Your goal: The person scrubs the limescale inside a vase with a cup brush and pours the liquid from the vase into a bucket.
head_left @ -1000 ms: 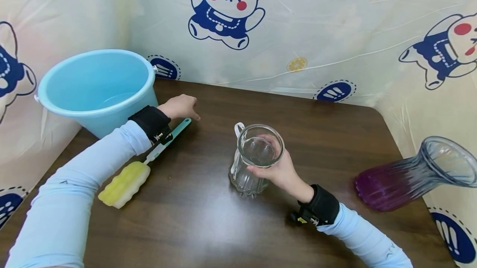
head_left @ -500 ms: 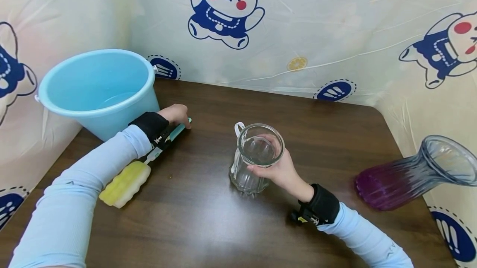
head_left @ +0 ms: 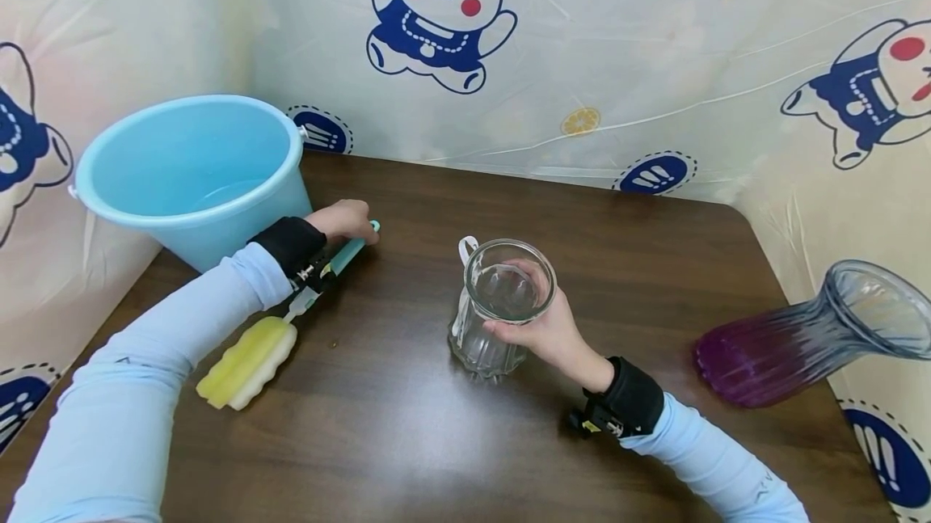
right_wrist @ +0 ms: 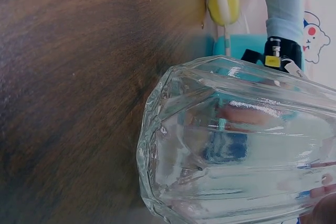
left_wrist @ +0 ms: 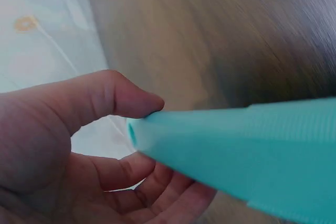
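My left hand pinches the end of a sponge bottle brush with a yellow and white head and a green handle. In the left wrist view, thumb and fingers grip the tip of the green handle. My right hand holds a clear glass vase round its upper part, below the rim. A white ribbon hangs at its left side. The right wrist view shows the vase's ribbed body close up, its base toward the tabletop; little of the hand shows there.
A light blue bucket stands at the back left, beside my left hand. At the right lies a purple-to-clear glass vase on its side, mouth toward the right edge. The brown table meets a printed curtain behind.
My left hand has come down onto the brush handle and gripped its end; the brush has shifted slightly up and right. My right hand and the clear vase stay in place.
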Tool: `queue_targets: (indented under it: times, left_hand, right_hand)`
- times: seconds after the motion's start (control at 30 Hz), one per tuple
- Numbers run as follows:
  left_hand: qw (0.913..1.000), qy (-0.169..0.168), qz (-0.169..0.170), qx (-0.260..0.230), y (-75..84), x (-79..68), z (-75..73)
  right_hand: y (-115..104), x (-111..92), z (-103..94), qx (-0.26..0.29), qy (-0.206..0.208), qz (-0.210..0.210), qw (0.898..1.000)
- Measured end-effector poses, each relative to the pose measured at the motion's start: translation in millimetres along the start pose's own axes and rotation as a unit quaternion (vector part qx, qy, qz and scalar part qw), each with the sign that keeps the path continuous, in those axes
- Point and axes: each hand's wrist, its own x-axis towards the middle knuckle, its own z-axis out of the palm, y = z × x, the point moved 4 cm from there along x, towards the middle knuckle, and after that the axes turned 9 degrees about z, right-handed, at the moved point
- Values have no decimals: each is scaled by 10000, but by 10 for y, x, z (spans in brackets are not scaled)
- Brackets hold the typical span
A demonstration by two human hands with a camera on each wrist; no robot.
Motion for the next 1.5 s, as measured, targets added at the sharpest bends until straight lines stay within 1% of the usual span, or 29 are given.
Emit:
queue_targets:
  times: [0.07, 0.13, 0.17, 0.23, 0.3, 0.33, 0.4, 0.5, 0.57, 0.67, 0.83, 1.0, 1.07, 1.2, 1.33, 1.4, 1.5]
  left_hand:
    - [9993, -117, 206, -280, 24, -19, -5]
    - [9951, -329, 343, -872, 43, -41, 2]
    - [9904, -468, 390, -1238, 56, -60, 7]
    - [9763, -759, 415, -1983, 77, -98, 18]
    - [9607, -878, 388, -2604, 106, -146, 18]
    - [9535, -891, 358, -2858, 125, -175, 13]
    - [9423, -833, 333, -3225, 167, -221, -4]
    - [9318, -702, 329, -3547, 244, -287, -36]
    - [9297, -646, 367, -3607, 297, -337, -55]
    - [9308, -596, 549, -3565, 381, -423, -82]
    - [9367, -390, 951, -3348, 528, -589, -153]
    - [9446, -68, 1264, -3028, 690, -753, -261]
    - [9455, 39, 1401, -2939, 774, -826, -301]
    - [9425, 202, 1684, -2880, 959, -1004, -374]
    - [9360, 401, 2073, -2817, 1134, -1221, -456]
    - [9320, 561, 2313, -2735, 1208, -1335, -512]
    - [9231, 807, 2636, -2683, 1290, -1503, -599]
  right_hand:
    - [4, 3, -3, -5, -4, -9, 10000]
    - [8, 4, -8, -40, 18, -29, 10000]
    - [11, 3, -11, -46, 27, -33, 10000]
    - [17, 1, -20, -79, 48, -33, 10000]
    - [21, -1, -27, -93, 59, -22, 9999]
    - [22, -1, -29, -84, 58, -14, 9999]
    - [24, -2, -34, -88, 63, -7, 9999]
    - [28, -9, -37, -87, 81, -5, 9999]
    - [33, -16, -36, -105, 88, -3, 9999]
    - [37, -24, -30, -118, 90, 3, 9999]
    - [36, -20, -15, -81, 78, 2, 9999]
    - [35, -20, -5, -48, 51, -15, 10000]
    - [38, -23, -5, -60, 69, -19, 10000]
    - [40, -24, -6, -103, 111, -25, 9999]
    - [40, -27, -8, -111, 114, -26, 9999]
    - [38, -30, -8, -131, 117, -26, 9998]
    - [32, -32, -6, -125, 108, -35, 9999]
